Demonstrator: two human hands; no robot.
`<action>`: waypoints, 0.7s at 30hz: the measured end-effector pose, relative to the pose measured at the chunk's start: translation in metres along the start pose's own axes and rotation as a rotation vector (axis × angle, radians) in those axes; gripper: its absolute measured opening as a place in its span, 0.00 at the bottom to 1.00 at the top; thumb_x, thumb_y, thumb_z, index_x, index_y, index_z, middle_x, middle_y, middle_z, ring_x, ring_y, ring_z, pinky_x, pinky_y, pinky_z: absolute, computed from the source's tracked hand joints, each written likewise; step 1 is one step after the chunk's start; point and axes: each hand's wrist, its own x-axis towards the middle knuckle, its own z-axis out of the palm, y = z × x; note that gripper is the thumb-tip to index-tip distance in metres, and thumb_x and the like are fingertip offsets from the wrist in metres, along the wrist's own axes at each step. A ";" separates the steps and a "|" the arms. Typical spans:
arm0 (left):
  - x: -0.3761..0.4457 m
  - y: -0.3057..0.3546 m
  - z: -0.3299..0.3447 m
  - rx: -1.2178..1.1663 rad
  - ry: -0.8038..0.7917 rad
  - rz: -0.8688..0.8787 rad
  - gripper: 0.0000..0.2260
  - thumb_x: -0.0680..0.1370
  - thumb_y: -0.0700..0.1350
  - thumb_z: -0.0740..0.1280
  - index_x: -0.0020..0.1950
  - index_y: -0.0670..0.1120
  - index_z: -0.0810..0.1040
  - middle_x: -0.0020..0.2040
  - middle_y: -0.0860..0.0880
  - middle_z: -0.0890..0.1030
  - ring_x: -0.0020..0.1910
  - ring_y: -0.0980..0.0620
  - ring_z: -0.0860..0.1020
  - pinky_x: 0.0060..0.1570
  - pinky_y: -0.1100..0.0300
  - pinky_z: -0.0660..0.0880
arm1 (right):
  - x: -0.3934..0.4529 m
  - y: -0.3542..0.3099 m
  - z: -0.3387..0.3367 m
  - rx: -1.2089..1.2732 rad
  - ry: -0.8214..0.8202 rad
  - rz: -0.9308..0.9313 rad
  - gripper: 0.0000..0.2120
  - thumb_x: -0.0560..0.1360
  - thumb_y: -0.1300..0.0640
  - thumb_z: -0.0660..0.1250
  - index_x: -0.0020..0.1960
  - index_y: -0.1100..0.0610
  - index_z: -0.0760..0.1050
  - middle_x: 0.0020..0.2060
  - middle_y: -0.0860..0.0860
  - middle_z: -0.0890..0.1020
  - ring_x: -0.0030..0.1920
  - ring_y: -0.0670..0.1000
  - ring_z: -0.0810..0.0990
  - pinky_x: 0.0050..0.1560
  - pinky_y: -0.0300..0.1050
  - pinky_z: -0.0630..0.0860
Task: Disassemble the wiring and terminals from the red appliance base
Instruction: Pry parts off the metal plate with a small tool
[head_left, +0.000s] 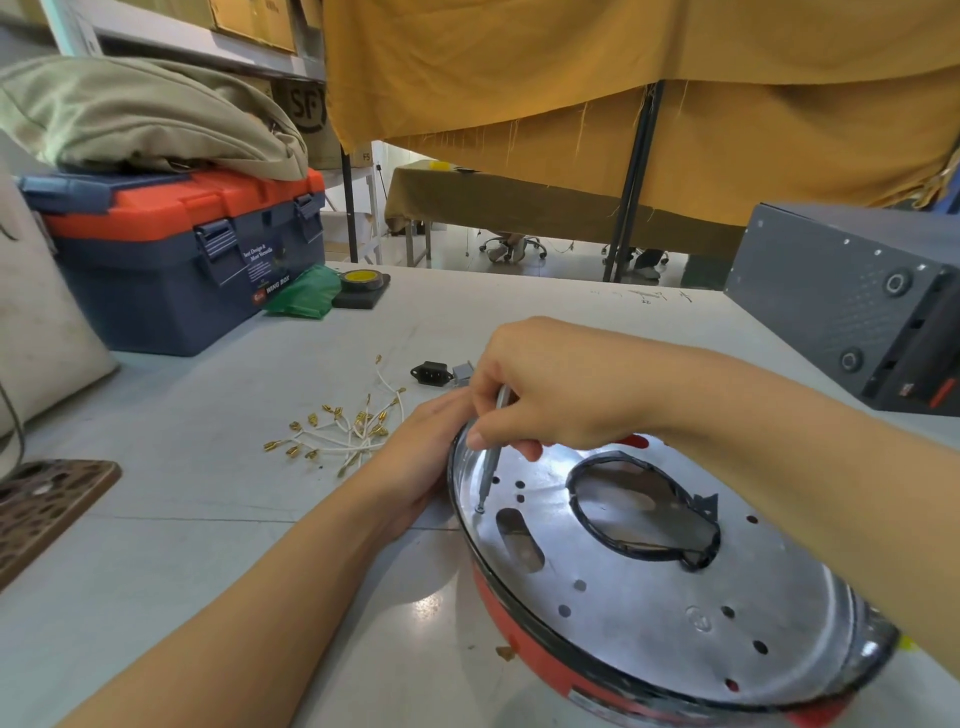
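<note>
Head | right hand (550, 384) grip: screwdriver (491, 457) | tip on red base (545, 670) plate screw

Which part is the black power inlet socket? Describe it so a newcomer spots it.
Start at the red appliance base near the table's front, then look just beyond the right hand holding the screwdriver. The power inlet socket lies loose there, beside a small grey block. It alone is black, with visible pins.

"WING BOX" on toolbox (171, 270); "SF" on cardboard box (306, 111) behind.
</note>
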 end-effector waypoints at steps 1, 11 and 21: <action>0.000 0.000 0.000 0.007 0.002 0.005 0.21 0.78 0.40 0.57 0.29 0.49 0.82 0.34 0.51 0.83 0.34 0.59 0.81 0.33 0.68 0.75 | -0.001 0.001 0.000 0.007 0.002 -0.020 0.15 0.76 0.54 0.68 0.31 0.54 0.75 0.22 0.44 0.76 0.26 0.38 0.73 0.33 0.28 0.69; 0.005 -0.005 -0.002 -0.118 0.005 -0.045 0.10 0.78 0.38 0.58 0.44 0.40 0.80 0.38 0.44 0.83 0.37 0.51 0.82 0.34 0.62 0.77 | -0.014 0.006 0.001 0.011 0.030 -0.171 0.10 0.78 0.56 0.66 0.40 0.60 0.78 0.24 0.43 0.73 0.30 0.36 0.73 0.35 0.29 0.67; 0.001 0.001 -0.010 0.297 0.176 0.124 0.09 0.77 0.36 0.61 0.41 0.44 0.79 0.39 0.49 0.81 0.40 0.56 0.78 0.45 0.58 0.77 | -0.009 0.006 0.013 -0.148 0.141 -0.132 0.10 0.79 0.47 0.62 0.51 0.53 0.75 0.41 0.45 0.78 0.43 0.43 0.72 0.47 0.39 0.72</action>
